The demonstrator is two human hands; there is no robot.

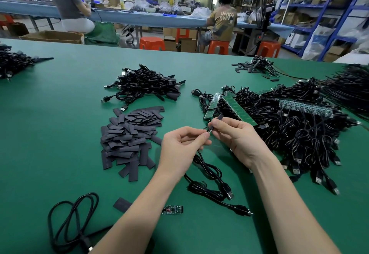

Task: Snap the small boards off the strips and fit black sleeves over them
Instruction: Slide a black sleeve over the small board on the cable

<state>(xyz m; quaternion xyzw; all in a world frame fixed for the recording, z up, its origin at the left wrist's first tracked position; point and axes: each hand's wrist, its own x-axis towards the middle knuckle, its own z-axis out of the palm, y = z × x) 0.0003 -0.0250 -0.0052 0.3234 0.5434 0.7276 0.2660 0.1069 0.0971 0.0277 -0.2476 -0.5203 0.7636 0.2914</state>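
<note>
**Sleeve meets board between two pinching hands**

Sleeve (219,118) in question is a short black tube pinched in the fingertips of the right hand (232,138), its long axis tilted up and away from that hand, its lower mouth pointing down toward the left hand (182,146). The left hand pinches the end of a black cable (207,171) right at that mouth, fingertips of both hands almost touching. Whatever small board sits at the cable's end is hidden by the fingers, so how far it has entered the sleeve cannot be told.

By my reading, the fit turns on keeping the cable end in line with the sleeve's axis; the left hand feeds, the right hand steadies.

The cable trails down from the left hand toward the body, coiling on the green counter (60,134) between the forearms. Spare sleeves (129,134) lie heaped just beyond and left of the left hand. Green board strips (235,108) lie directly beyond the right hand, well within its reach, on a tangle of cables. A loose small board (172,209) lies beside the left forearm, near a single flat sleeve (122,204).
</note>
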